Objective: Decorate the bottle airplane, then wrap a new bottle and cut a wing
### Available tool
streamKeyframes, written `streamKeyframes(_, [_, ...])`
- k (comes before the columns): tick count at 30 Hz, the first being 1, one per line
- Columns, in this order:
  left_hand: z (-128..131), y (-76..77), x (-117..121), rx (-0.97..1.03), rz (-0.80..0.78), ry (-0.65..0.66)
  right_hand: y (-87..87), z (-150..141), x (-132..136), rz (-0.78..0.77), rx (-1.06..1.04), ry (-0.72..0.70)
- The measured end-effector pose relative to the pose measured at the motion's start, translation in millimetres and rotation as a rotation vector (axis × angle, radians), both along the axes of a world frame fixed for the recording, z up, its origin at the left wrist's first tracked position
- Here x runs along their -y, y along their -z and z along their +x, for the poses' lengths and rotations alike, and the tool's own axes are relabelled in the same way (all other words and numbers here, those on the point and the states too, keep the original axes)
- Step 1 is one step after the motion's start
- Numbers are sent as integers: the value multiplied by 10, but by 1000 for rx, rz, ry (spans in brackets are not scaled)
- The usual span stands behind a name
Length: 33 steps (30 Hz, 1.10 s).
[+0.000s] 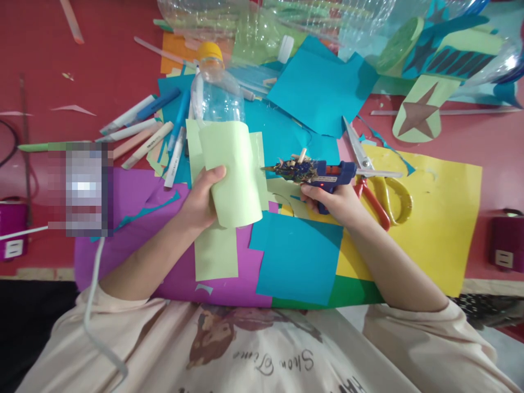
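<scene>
My left hand (201,199) is closed round a plastic bottle (221,98) with a yellow cap (210,52). Pale green paper (231,180) wraps the bottle's lower part, and my thumb lies on it. My right hand (331,201) grips a dark blue glue gun (317,172) by its handle. The gun's nozzle points left, close to the right edge of the green paper; whether it touches cannot be told. A clear glue stick (380,173) sticks out of the gun's rear. Crusted bits cover the gun's front.
Scissors (364,158) with red and yellow handles lie beyond my right wrist. Several markers (143,117) lie at left, near a blurred-out device (84,188) with a cable. Coloured sheets (442,207) cover the table (36,82). Clear plastic bottles (278,16) and a decorated bottle (458,52) lie at the back.
</scene>
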State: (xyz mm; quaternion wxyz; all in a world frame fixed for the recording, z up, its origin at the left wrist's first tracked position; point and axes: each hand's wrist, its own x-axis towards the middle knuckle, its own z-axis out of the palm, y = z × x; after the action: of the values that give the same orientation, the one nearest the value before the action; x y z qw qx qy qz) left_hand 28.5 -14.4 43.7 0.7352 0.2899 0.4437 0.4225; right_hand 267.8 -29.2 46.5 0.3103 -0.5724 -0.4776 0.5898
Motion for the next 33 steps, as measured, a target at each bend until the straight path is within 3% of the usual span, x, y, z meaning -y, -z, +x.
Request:
streamKeyframes(19, [-26,3,-16,68,-36,-43,-2,4,8,-11,56,-25])
streamKeyframes(33, [-18,-27,-24,-44,-3,-92,-14,15,18,26,107,-87])
